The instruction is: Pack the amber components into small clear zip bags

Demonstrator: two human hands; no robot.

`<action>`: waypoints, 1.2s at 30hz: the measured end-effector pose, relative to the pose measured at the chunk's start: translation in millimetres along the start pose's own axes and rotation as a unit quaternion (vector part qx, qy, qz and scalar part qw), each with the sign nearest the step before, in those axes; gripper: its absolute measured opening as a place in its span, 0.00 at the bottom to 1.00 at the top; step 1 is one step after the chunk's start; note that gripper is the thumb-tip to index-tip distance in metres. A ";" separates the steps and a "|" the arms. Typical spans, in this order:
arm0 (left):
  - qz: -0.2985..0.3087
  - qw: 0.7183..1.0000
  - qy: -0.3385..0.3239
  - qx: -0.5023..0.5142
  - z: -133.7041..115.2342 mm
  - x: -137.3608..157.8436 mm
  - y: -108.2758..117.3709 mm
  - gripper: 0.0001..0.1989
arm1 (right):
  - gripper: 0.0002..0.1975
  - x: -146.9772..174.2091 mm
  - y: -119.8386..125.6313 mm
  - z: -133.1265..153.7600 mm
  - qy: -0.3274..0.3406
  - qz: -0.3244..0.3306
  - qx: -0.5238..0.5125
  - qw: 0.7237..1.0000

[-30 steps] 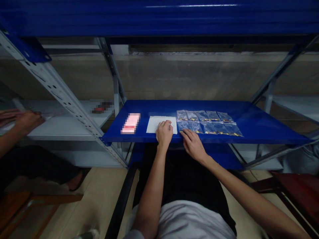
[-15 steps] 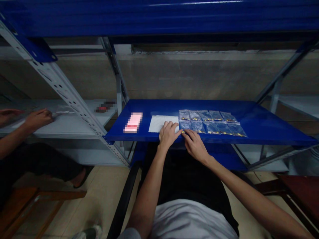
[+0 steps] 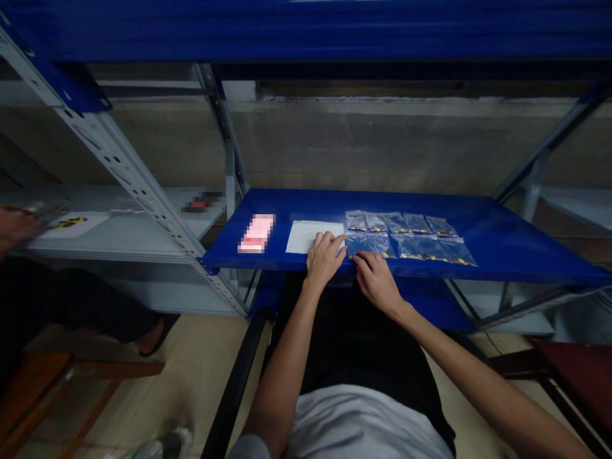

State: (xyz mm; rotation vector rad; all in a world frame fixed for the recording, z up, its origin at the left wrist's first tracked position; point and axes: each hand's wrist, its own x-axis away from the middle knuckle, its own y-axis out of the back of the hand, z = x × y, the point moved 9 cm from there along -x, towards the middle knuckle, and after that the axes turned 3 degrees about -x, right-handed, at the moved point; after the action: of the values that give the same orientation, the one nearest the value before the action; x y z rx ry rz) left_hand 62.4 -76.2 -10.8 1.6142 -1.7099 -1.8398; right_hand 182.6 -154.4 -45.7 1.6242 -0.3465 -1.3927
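Observation:
On the blue shelf [image 3: 516, 245] lie several clear zip bags [image 3: 414, 247] in two rows, with small yellow and dark pieces along their lower edges. My left hand [image 3: 326, 256] rests over the right part of a white sheet [image 3: 300, 237], its fingers loosely bent and slightly apart. Its index finger and thumb reach the left side of the nearest front-row bag [image 3: 370, 243]. At that bag's lower edge, by the shelf's front lip, my right hand [image 3: 377, 277] has its fingers bent together on the plastic. The right fingertips are partly hidden.
A blurred-out pink and white item [image 3: 257, 233] lies left on the shelf. A perforated metal upright [image 3: 129, 169] divides off a grey shelf [image 3: 124, 245], where another person's hand [image 3: 16, 224] is near a white sheet [image 3: 76, 224]. A blue shelf [image 3: 306, 38] spans overhead.
My left thumb has drawn back from the bag's lower edge and the right fingertips, opening a small gap between my hands. The other person's hands have moved left, uncovering a sheet.

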 end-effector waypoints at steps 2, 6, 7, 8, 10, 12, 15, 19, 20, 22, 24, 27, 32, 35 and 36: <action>0.000 1.000 -0.013 0.004 -2.3 1.4 2.0 0.16 | 0.23 0.4 0.2 0.5 -0.001 0.003 0.002 1.000; -0.001 1.000 -0.023 0.013 -10.1 -2.4 5.2 0.16 | 0.22 1.2 -0.7 1.8 0.003 0.009 0.011 1.000; 0.000 1.000 -0.019 0.012 -12.7 -6.0 5.0 0.16 | 0.22 1.1 -0.3 1.9 0.003 0.008 0.012 1.000; 0.004 1.000 -0.013 0.008 -15.7 -10.6 3.7 0.16 | 0.22 1.0 0.2 2.0 0.003 0.006 0.014 1.000; 0.031 0.999 -0.001 -0.007 -22.0 -21.1 -2.8 0.15 | 0.21 0.3 1.7 2.5 0.003 0.003 0.015 1.000; 0.068 0.997 0.005 -0.021 -27.9 -30.7 -11.7 0.15 | 0.21 -0.7 3.4 3.7 0.005 0.000 0.017 1.000; 0.096 0.995 0.004 -0.022 -33.5 -39.8 -19.9 0.14 | 0.19 -2.1 5.8 6.5 0.014 -0.005 0.023 1.000; 0.098 0.995 0.025 -0.026 -29.9 -45.9 -24.6 0.17 | 0.16 -3.9 9.2 9.5 0.016 -0.014 0.018 1.000; 0.105 0.994 0.029 -0.028 -28.6 -47.2 -27.0 0.18 | 0.16 -4.3 10.0 10.0 0.014 -0.015 0.014 1.000; 0.121 0.992 0.030 -0.030 -27.7 -50.3 -32.1 0.16 | 0.15 -4.9 11.3 10.6 0.011 -0.018 0.009 1.000; 0.125 0.991 0.029 -0.026 -27.9 -54.2 -33.8 0.14 | 0.14 -5.1 11.6 11.1 0.009 -0.019 0.009 1.000; 0.111 0.993 0.038 -0.003 -27.2 -60.0 -28.4 0.13 | 0.13 -5.3 10.5 11.1 -0.003 -0.013 0.003 1.000; 0.112 0.973 0.083 0.181 -19.9 -63.5 -10.9 0.07 | 0.16 -14.4 31.3 7.6 -0.052 -0.053 -0.066 0.995; 0.062 0.944 0.094 0.309 -16.3 -65.0 14.0 0.03 | 0.15 -29.6 63.2 -6.2 -0.130 -0.111 -0.138 0.976; 0.040 0.933 0.097 0.344 -15.5 -65.2 23.1 0.02 | 0.15 -35.9 73.1 -13.4 -0.168 -0.127 -0.168 0.963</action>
State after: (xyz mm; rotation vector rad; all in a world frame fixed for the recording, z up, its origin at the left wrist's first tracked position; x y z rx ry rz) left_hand 88.6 -47.1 48.4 1.8175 -2.4333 -1.0325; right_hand 208.4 -160.6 32.6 1.1835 -0.0863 -1.8189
